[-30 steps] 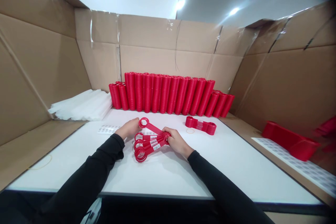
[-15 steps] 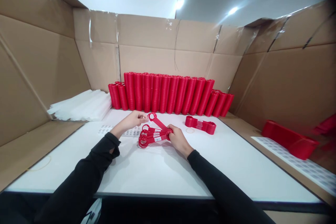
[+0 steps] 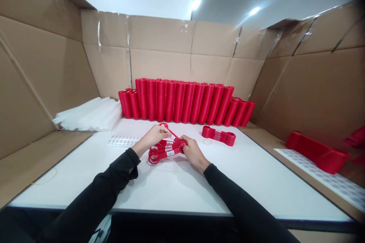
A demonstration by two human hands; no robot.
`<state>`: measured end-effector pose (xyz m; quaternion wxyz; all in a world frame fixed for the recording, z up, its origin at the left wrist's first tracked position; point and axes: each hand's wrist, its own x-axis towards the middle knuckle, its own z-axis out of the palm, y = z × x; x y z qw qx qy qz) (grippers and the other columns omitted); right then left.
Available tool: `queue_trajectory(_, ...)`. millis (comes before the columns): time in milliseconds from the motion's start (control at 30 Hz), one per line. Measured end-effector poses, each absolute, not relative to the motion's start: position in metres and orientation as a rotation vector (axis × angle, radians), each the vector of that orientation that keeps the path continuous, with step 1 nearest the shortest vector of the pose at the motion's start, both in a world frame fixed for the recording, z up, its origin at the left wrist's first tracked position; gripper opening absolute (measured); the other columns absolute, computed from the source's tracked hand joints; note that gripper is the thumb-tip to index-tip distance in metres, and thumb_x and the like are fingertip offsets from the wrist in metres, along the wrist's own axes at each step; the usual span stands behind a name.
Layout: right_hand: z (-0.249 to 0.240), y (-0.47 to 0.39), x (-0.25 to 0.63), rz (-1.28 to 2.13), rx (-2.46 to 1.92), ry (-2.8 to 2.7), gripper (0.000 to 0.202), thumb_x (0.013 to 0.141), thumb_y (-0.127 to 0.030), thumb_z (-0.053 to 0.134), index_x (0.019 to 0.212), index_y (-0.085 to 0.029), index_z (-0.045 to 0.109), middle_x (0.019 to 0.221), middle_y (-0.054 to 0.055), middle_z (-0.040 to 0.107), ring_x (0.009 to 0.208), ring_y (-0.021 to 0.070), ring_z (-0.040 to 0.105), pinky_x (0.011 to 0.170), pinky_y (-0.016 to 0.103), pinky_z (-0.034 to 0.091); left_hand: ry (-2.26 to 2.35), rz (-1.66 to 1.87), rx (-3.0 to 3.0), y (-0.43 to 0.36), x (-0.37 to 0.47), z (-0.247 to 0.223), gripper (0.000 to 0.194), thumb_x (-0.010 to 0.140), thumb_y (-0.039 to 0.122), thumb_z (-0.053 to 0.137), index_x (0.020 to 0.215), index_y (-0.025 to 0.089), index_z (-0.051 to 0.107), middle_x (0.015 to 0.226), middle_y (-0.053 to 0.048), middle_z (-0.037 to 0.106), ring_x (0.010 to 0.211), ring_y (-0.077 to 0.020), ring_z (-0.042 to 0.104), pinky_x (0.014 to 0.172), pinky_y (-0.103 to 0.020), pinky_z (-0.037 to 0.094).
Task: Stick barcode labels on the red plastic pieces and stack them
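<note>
My right hand (image 3: 194, 152) grips a fanned-out bunch of flat red ring-ended pieces (image 3: 162, 154) by one end. Several of them carry a white barcode label near the middle. Over the uppermost piece, my left hand (image 3: 156, 136) is closed in a pinch on a small white label sticker (image 3: 172, 136), which lies against that piece's surface. Whether the sticker is fully stuck down cannot be made out. A printed sticker sheet (image 3: 122, 141) lies flat behind my left wrist. To the right of my hands rests a stack of the same red pieces (image 3: 219, 135), labels showing.
Tall red stacks (image 3: 182, 102) line the back of the white table (image 3: 251, 182). White plastic bags or sleeves (image 3: 91, 115) are piled at the left. Another red stack (image 3: 316, 152) and a sticker sheet (image 3: 322, 172) sit at right. Cardboard walls (image 3: 159, 60) enclose the table.
My left hand has moved right and slightly down, bringing the white sticker from beside the top piece's ring onto its middle. My right hand keeps its grip, and the fan has closed up slightly.
</note>
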<state>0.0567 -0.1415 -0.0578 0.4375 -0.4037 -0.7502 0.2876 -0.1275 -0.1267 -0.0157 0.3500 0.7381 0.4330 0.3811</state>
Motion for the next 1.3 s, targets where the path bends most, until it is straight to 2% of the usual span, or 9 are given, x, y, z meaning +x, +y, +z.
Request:
queue_trajectory(233,-0.055,-0.143,0.057,0.725,-0.993,-1.871,0.019,0.06,-0.009,0.032,0.067,-0.018,0.048,0.061,-0.001,0.053,0.057,0.0131,0.047,0.052,0.024,0.033,1.14,1.013,1.872,-0.126,-0.124,-0.019,0.022,0.07,0.033,0.055,0.062,0.013,0.059,0.05,0.004,0.043,0.043,-0.006,0.033,0.045,-0.022,0.026)
queue_trajectory(667,-0.056,-0.143,0.057,0.704,-0.985,-1.873,0.019,0.061,-0.008,0.032,0.067,-0.018,0.047,0.061,-0.002,0.052,0.056,0.0131,0.046,0.052,0.024,0.032,1.21,1.087,1.995,-0.133,-0.116,-0.02,0.019,0.073,0.028,0.051,0.061,0.013,0.057,0.054,0.002,0.049,0.051,-0.0098,0.043,0.05,-0.023,0.031)
queue_trajectory(900,-0.055,-0.143,0.057,0.702,-1.002,-1.887,0.019,0.062,-0.008,0.032,0.068,-0.018,0.048,0.063,-0.001,0.053,0.058,0.0135,0.047,0.054,0.024,0.033,1.62,0.973,2.317,-0.145,-0.108,-0.024,0.02,0.077,0.039,0.055,0.081,0.019,0.054,0.065,0.0,0.056,0.064,-0.0175,0.055,0.055,-0.025,0.033)
queue_trajectory(1033,-0.055,-0.143,0.058,0.701,-0.988,-1.868,0.02,0.061,-0.008,0.032,0.069,-0.018,0.048,0.063,-0.001,0.053,0.058,0.0135,0.046,0.054,0.024,0.033,1.841,0.942,2.403,-0.147,-0.109,-0.023,0.036,0.08,0.048,0.049,0.103,0.021,0.047,0.084,-0.005,0.06,0.08,-0.0225,0.058,0.06,-0.026,0.035)
queue_trajectory(1133,-0.054,-0.145,0.057,0.734,-0.966,-1.856,0.02,0.062,-0.008,0.032,0.069,-0.018,0.048,0.063,-0.001,0.053,0.057,0.0134,0.046,0.052,0.023,0.033,1.971,1.039,2.318,-0.142,-0.118,-0.022,0.048,0.082,0.052,0.043,0.117,0.019,0.038,0.102,-0.01,0.058,0.091,-0.0254,0.058,0.065,-0.028,0.038)
queue_trajectory(1200,-0.054,-0.146,0.057,0.747,-0.953,-1.857,0.02,0.062,-0.008,0.032,0.068,-0.018,0.048,0.063,-0.001,0.053,0.057,0.0132,0.046,0.053,0.023,0.033,1.961,1.072,2.275,-0.138,-0.123,-0.021,0.046,0.085,0.05,0.039,0.118,0.018,0.036,0.104,-0.011,0.057,0.091,-0.0248,0.058,0.066,-0.029,0.039)
queue_trajectory(1300,-0.054,-0.145,0.057,0.741,-0.951,-1.849,0.019,0.061,-0.009,0.032,0.067,-0.018,0.048,0.062,-0.002,0.053,0.057,0.0131,0.046,0.053,0.024,0.033,1.81,1.125,2.283,-0.134,-0.127,-0.022,0.034,0.089,0.045,0.032,0.108,0.019,0.042,0.097,-0.008,0.059,0.085,-0.0214,0.058,0.066,-0.028,0.04)
